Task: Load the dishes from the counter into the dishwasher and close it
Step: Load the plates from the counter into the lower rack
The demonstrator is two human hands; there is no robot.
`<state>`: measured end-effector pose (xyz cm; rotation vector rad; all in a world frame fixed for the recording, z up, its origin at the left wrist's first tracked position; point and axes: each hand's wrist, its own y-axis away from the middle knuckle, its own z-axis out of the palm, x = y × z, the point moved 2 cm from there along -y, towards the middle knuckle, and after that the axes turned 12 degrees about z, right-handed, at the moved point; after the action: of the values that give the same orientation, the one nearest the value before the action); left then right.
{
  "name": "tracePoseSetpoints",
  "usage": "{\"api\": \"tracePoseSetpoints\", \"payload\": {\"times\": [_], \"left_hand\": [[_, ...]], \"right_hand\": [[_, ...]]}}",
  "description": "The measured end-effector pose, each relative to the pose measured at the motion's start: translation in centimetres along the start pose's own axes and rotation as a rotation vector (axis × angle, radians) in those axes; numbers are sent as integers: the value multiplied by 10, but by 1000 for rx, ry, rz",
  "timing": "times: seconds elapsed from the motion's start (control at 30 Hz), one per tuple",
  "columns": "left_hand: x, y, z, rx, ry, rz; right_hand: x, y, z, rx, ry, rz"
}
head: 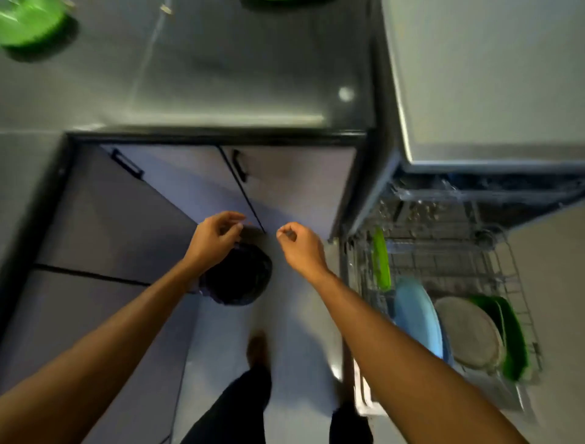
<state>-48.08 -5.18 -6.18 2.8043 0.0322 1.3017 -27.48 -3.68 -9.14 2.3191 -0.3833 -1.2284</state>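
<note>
Left hand [218, 236] is at mid-frame, fingers loosely curled, nothing held. Right hand [300, 245] is just beside it and level with it, apart from it, fingers curled in loosely, thumb near the forefinger, nothing visible in its grasp. Both forearms reach forward from the bottom of the frame. The picture is blurred.

The dishwasher [474, 190] at mid-right stands open, with its lower rack [449, 256] drawn out in the lower right. In the rack, on edge: a green plate [380, 263] at the near-left side, then a blue plate [418, 320], a grey plate [468, 332] and a second green plate [512, 342] close together.

The grey counter [221, 79] fills the upper part of the frame. A green dish [28, 25] rests on it at the upper left, and another green item [275, 2] is cut off by the top edge.

Below the counter are cabinet doors [285, 190] with black handles. A black bin [240, 279] stands on the floor beneath the left wrist.
</note>
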Motion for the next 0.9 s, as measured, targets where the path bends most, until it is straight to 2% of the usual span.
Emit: {"api": "tracePoseSetpoints", "payload": {"times": [0.1, 0.2, 0.33, 0.47, 0.6, 0.73, 0.9], "left_hand": [[-3, -30, -88, 146, -42, 96], [-12, -60, -170, 296, -57, 144], [-23, -93, -216, 383, -90, 134], [-58, -129, -251, 420, -269, -17], [-87, -157, -267, 350, -347, -243], [-108, -191, -289, 297, -323, -457], [-127, -226, -319, 248, -314, -609]], "right_hand": [[-113, -18, 8, 78, 45, -227], [-217, -28, 16, 125, 88, -372], [-277, -53, 16, 190, 136, -466], [-321, -88, 34, 148, 211, -464], [-358, -126, 62, 86, 282, -484], [-400, -173, 99, 0, 297, -480], [-454, -219, 144, -13, 397, -514]]}}
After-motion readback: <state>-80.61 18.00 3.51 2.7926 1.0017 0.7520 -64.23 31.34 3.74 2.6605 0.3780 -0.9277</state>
